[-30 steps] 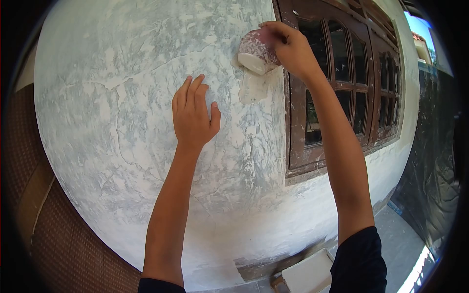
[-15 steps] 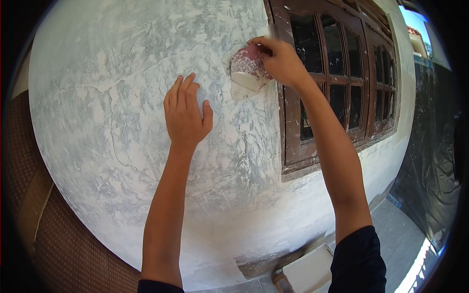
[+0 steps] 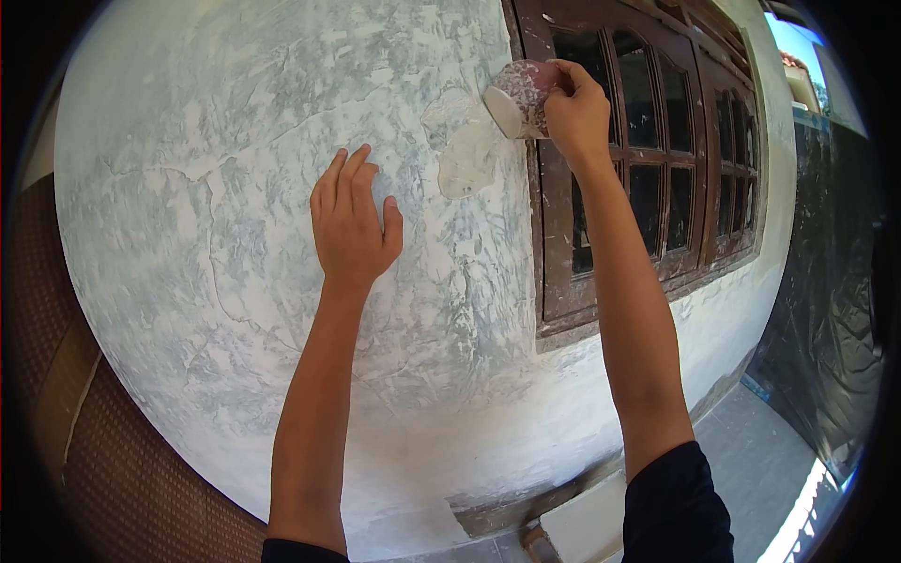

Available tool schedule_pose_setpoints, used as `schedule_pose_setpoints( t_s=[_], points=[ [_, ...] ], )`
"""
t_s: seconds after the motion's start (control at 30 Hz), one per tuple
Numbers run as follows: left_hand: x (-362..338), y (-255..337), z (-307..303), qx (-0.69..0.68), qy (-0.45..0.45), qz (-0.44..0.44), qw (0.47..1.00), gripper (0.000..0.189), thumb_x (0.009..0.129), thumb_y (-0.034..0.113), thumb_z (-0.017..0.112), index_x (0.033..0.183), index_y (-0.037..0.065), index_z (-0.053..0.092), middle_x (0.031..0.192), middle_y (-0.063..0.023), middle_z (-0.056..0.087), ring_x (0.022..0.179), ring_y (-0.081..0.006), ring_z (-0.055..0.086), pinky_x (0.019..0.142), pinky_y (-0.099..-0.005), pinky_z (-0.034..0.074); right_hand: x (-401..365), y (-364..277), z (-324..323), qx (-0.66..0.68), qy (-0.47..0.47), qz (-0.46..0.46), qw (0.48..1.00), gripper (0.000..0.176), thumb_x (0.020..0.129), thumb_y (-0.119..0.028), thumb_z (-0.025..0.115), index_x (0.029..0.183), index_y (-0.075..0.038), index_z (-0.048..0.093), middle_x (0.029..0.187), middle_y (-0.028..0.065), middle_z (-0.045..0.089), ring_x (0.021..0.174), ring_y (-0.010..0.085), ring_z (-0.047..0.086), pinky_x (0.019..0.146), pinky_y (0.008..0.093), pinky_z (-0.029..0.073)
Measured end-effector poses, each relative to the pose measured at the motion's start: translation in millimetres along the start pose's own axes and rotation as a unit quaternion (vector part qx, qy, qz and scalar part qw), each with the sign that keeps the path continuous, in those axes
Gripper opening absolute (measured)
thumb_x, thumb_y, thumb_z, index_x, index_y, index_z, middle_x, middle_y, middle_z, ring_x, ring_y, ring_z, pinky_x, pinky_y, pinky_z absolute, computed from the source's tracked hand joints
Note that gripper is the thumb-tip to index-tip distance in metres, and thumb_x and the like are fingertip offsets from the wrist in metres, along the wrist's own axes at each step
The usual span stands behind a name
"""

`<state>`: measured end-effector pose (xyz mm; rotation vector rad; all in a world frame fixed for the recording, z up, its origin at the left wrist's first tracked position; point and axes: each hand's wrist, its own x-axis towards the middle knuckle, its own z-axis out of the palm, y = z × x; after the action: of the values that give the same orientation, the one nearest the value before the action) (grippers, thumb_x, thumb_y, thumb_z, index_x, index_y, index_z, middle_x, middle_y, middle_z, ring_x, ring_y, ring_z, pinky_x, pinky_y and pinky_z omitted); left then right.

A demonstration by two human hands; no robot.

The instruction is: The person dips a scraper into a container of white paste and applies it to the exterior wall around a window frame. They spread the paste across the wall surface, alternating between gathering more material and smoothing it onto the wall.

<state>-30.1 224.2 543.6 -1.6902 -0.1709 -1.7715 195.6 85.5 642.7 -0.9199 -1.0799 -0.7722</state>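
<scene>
Right hand [image 3: 556,94] gripping white-smeared scraper [image 3: 524,99], left hand [image 3: 352,216] unclenched before mottled wall [image 3: 282,235]

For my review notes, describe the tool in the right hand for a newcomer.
Find the brown window in the pale wall. At its upper left, the right hand grips a rounded tool. Reddish with a white end, it stands apart from the brown window.

Mottled grey and white streaks cover the wall [image 3: 282,281], with a cream patch [image 3: 466,161] toward one o'clock. Brown window frames [image 3: 556,235] at two o'clock carry pale specks, near a maroon scraper [image 3: 523,94] splattered white. Brown woven matting [image 3: 141,460], finely dotted, shows at eight o'clock.
</scene>
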Motion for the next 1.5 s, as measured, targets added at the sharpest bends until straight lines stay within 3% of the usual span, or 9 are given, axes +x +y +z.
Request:
schedule_pose_setpoints(
  t_s=[0.23, 0.37, 0.6, 0.67, 0.77, 0.93, 1.17, 1.37, 1.5],
  points=[
    [0, 0, 1, 0.002, 0.001, 0.002, 1.0, 0.038, 0.082, 0.011, 0.056, 0.119, 0.004, 0.05, 0.135, -0.0135, 0.055, 0.129, -0.0366, 0.046, 0.105, -0.0468, 0.032, -27, 2, -1, -0.012, -0.151, -0.061, 0.987, 0.033, 0.08, 0.002, 0.054, 0.111, 0.0, 0.066, 0.101, 0.0205, 0.07, 0.094, 0.0362, 0.068, 0.085, 0.0348, 0.051],
    [1, 0, 0, 0.004, 0.002, 0.002, 1.0, 0.038, 0.082, 0.011, 0.055, 0.119, 0.004, 0.05, 0.135, -0.0138, 0.055, 0.129, -0.037, 0.046, 0.105, -0.0468, 0.032, -15, 12, -14, 0.018, 0.031, 0.024, 0.999, 0.032, 0.081, 0.002, 0.054, 0.111, 0.0, 0.066, 0.099, 0.0189, 0.071, 0.092, 0.032, 0.069, 0.084, 0.0346, 0.051],
    [1, 1, -1, 0.003, -0.001, 0.003, 1.0, 0.037, 0.083, 0.012, 0.054, 0.119, 0.004, 0.051, 0.134, -0.0141, 0.055, 0.129, -0.0371, 0.046, 0.104, -0.047, 0.032, -32, 8, 0, 0.003, -0.145, -0.036, 0.989, 0.034, 0.081, 0.001, 0.055, 0.113, 0.0, 0.064, 0.101, 0.0208, 0.07, 0.093, 0.0342, 0.068, 0.085, 0.0345, 0.051],
    [1, 1, -1, 0.005, 0.0, 0.004, 1.0, 0.036, 0.083, 0.012, 0.054, 0.119, 0.004, 0.051, 0.134, -0.014, 0.055, 0.129, -0.0371, 0.046, 0.104, -0.047, 0.032, -20, 12, -6, -0.006, 0.006, 0.017, 1.0, 0.034, 0.081, 0.001, 0.054, 0.113, 0.002, 0.064, 0.1, 0.0206, 0.07, 0.093, 0.0342, 0.068, 0.085, 0.0347, 0.051],
    [1, 1, -1, 0.011, 0.005, 0.002, 1.0, 0.037, 0.081, 0.013, 0.057, 0.116, 0.002, 0.055, 0.132, -0.0137, 0.055, 0.128, -0.0355, 0.047, 0.103, -0.0464, 0.035, -15, 12, -15, 0.104, 0.07, 0.088, 0.988, 0.033, 0.081, 0.001, 0.053, 0.112, 0.003, 0.064, 0.101, 0.0211, 0.07, 0.093, 0.0342, 0.068, 0.084, 0.0348, 0.051],
    [-1, 1, 1, 0.003, 0.003, 0.001, 1.0, 0.037, 0.082, 0.011, 0.055, 0.118, 0.004, 0.051, 0.134, -0.0139, 0.056, 0.129, -0.0368, 0.046, 0.105, -0.0466, 0.032, -30, -6, 9, 0.017, -0.086, -0.005, 0.996, 0.032, 0.081, -0.002, 0.056, 0.11, 0.003, 0.066, 0.1, 0.0228, 0.069, 0.095, 0.0376, 0.067, 0.087, 0.0395, 0.051],
    [0, 0, -1, 0.003, 0.0, -0.002, 1.0, 0.037, 0.082, 0.011, 0.055, 0.118, 0.004, 0.051, 0.134, -0.0139, 0.055, 0.129, -0.0367, 0.046, 0.104, -0.0466, 0.032, 2, 4, -3, 0.044, 0.104, 0.051, 0.992, 0.032, 0.079, 0.0, 0.054, 0.109, 0.001, 0.067, 0.098, 0.0201, 0.071, 0.092, 0.0317, 0.069, 0.085, 0.0354, 0.051],
    [0, 0, 0, 0.003, 0.003, 0.006, 1.0, 0.037, 0.083, 0.012, 0.054, 0.118, 0.003, 0.051, 0.134, -0.0139, 0.056, 0.129, -0.0368, 0.046, 0.104, -0.0468, 0.033, -16, -8, 17, -0.046, -0.059, -0.016, 0.997, 0.037, 0.077, 0.001, 0.053, 0.112, 0.001, 0.065, 0.098, 0.022, 0.07, 0.093, 0.0337, 0.069, 0.086, 0.0363, 0.051],
    [0, 0, -1, 0.005, 0.0, 0.002, 1.0, 0.036, 0.083, 0.012, 0.054, 0.118, 0.003, 0.051, 0.134, -0.0138, 0.055, 0.128, -0.0368, 0.046, 0.104, -0.0468, 0.033, -4, 4, 0, 0.005, 0.12, 0.049, 0.992, 0.038, 0.077, 0.002, 0.052, 0.112, 0.003, 0.065, 0.099, 0.0212, 0.07, 0.088, 0.032, 0.07, 0.085, 0.0363, 0.051]
  ],
)
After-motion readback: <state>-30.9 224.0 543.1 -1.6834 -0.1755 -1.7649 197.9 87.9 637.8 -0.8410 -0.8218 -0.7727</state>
